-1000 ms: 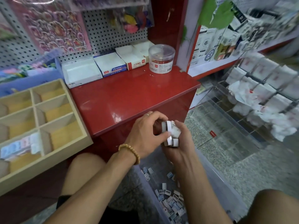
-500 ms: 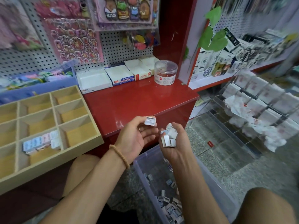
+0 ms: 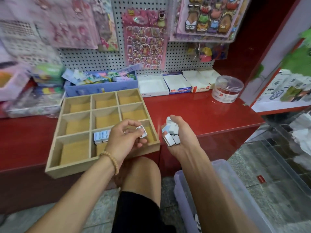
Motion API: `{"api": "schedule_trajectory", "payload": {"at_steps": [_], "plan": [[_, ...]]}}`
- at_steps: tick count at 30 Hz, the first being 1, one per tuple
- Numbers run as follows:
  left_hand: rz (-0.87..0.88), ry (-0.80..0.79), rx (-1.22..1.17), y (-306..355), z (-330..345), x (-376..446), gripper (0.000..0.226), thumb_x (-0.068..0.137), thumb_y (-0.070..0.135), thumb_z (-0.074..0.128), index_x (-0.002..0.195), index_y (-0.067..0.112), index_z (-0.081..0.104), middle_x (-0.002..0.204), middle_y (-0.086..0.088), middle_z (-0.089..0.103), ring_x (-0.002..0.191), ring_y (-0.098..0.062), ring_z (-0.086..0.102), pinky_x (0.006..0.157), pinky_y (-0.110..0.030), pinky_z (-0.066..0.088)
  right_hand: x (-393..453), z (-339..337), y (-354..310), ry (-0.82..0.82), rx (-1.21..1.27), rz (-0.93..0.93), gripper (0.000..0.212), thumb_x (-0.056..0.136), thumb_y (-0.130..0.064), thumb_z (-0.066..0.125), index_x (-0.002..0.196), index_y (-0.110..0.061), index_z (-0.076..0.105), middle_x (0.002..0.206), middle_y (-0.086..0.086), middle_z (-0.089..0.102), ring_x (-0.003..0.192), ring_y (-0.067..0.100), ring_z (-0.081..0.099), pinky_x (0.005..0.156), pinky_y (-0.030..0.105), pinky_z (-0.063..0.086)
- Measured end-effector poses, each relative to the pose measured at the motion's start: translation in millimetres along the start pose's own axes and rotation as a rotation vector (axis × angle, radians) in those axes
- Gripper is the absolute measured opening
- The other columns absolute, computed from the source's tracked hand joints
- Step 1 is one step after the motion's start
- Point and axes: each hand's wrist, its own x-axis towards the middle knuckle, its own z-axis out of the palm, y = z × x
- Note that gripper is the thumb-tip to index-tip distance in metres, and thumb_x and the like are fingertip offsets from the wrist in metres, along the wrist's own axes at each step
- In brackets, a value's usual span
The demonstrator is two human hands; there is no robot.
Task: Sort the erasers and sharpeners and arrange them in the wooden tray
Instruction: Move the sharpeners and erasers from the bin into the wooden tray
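Erasers (image 3: 170, 134) bunched in right hand (image 3: 182, 137) fingers as supply; left hand (image 3: 125, 140) fingers pinch one eraser (image 3: 141, 131) above wooden tray (image 3: 55, 170), ready to drop.

Left hand (image 3: 125, 140) pulls 1 eraser (image 3: 141, 131) away from the right hand (image 3: 180, 135) and carries it over the wooden tray (image 3: 55, 167).

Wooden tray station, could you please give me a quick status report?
Left hand pinches one eraser over the wooden tray. Right hand grips a handful of erasers. A few erasers in bottom-middle compartment. Nothing blocking.
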Motion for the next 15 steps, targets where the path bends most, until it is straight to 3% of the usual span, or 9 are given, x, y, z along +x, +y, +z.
{"api": "schedule_trajectory", "payload": {"at_steps": [6, 9, 13, 15], "plan": [[0.083, 0.078, 0.157, 1, -71, 14, 0.02, 0.088, -0.008, 0.06, 0.091, 0.01, 0.068, 0.064, -0.01, 0.065, 0.051, -0.013, 0.064, 0.045, -0.019, 0.048, 24, 29, 29, 0.019, -0.202, 0.042, 0.015, 0.09, -0.018, 0.069, 0.083, -0.007, 0.06, 0.069, 0.008, 0.055, 0.054, 0.016, 0.051, 0.039, 0.021, 0.045], [0.062, 0.007, 0.291, 0, -92, 17, 0.031, 0.077, -0.011, 0.072, 0.095, 0.015, 0.069, 0.076, -0.008, 0.067, 0.06, -0.014, 0.063, 0.055, -0.017, 0.053, 30, 37, 35, 0.021, -0.276, 0.019, 0.013, 0.09, -0.018, 0.069, 0.086, -0.007, 0.063, 0.07, 0.008, 0.057, 0.051, 0.017, 0.053, 0.04, 0.023, 0.045], [0.148, -0.012, 0.7, -6, -105, 20, 0.037, 0.072, 0.0, 0.08, 0.09, 0.028, 0.065, 0.082, 0.004, 0.066, 0.06, -0.004, 0.057, 0.062, -0.014, 0.045, 35, 44, 38, 0.006, -0.316, 0.021, 0.014, 0.089, -0.019, 0.07, 0.089, -0.007, 0.062, 0.07, 0.008, 0.055, 0.051, 0.016, 0.052, 0.039, 0.024, 0.044], [0.253, -0.019, 0.988, -8, -105, 18, 0.035, 0.074, 0.015, 0.081, 0.099, 0.032, 0.066, 0.083, 0.014, 0.058, 0.071, -0.003, 0.056, 0.066, -0.013, 0.04, 36, 45, 40, 0.002, -0.353, 0.011, 0.015, 0.089, -0.02, 0.07, 0.092, -0.007, 0.063, 0.075, 0.01, 0.056, 0.054, 0.018, 0.054, 0.041, 0.025, 0.045]]}}
